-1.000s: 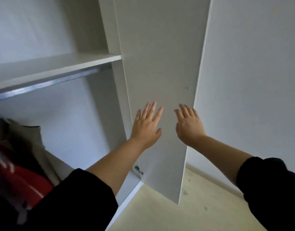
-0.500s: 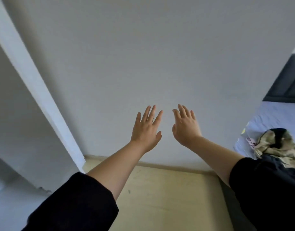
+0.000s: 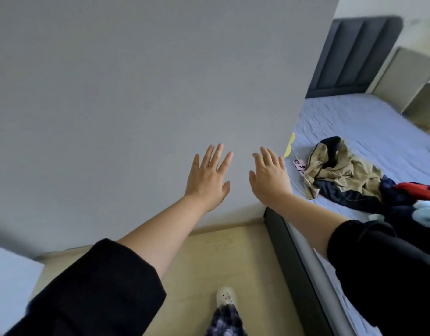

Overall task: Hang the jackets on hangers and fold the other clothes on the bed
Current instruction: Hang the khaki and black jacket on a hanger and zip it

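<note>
On the bed (image 3: 354,122), clothes (image 3: 342,170) lie heaped, unfolded; the work appears mostly undone. Left hand (image 3: 207,180) and right hand (image 3: 269,180) hover empty, fingers spread.

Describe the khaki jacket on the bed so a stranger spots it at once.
Find the bed with the blue-grey sheet, right of the grey wall. A heap of clothes lies on it, and the khaki jacket is the crumpled piece at the headboard end. It alone is tan, with black showing inside; its neighbours are a red garment and a pale blue garment.
</note>
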